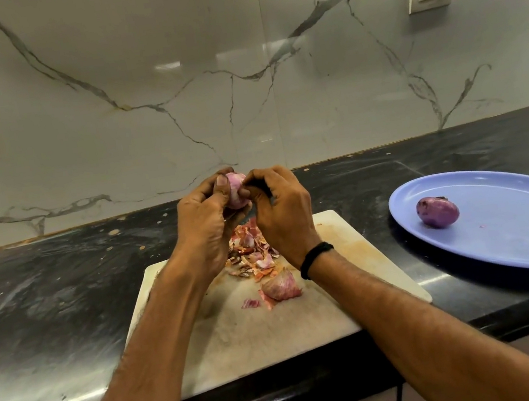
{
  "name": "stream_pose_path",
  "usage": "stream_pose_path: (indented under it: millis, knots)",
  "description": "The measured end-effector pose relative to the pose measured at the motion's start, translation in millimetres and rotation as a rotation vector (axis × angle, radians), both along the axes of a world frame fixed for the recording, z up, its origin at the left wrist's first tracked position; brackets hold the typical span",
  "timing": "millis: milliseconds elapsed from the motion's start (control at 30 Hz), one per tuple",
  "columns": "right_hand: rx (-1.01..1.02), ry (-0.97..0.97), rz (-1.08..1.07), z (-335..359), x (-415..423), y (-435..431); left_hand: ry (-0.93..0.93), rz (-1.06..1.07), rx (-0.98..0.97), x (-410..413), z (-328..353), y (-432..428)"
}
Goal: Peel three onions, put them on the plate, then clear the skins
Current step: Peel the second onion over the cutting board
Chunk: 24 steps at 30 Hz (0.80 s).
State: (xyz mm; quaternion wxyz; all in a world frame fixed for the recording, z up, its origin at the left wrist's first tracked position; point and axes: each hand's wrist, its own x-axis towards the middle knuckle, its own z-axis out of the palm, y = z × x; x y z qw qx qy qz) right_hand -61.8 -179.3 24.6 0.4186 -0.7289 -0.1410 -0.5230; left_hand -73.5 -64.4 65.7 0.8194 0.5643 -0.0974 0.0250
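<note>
At frame centre, the left hand (204, 234) is raised above the white cutting board (243, 339), its fingers curled round a pale pink, partly peeled onion (235, 195). The right hand (285, 221), wrist bent, pinches the onion's side with curled fingertips. Papery reddish skins (253, 257) lie beneath. At right, a purple peeled onion (437, 211) sits on the blue oval plate (522, 239).

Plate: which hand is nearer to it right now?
Right. The right hand picks at the onion over the board, left of the plate; the left hand grips that onion from farther left.
</note>
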Motion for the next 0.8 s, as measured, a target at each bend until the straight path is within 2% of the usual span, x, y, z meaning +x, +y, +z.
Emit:
stream_pose_path:
  millis: [233,367,600,800]
  knots:
    - [-0.029,-0.033,-0.037,1,2,1,0.031,-0.010,-0.022,-3,1,-4]
    - [-0.114,-0.005,-0.055,1,-1,7,0.047,0.005,-0.031,-3,0,-6]
    - [0.061,0.054,-0.111,0,-1,-1,0.114,-0.007,-0.248,-4,8,-5]
    - [0.022,-0.011,-0.103,2,-3,1,0.043,0.000,-0.152,2,4,1]
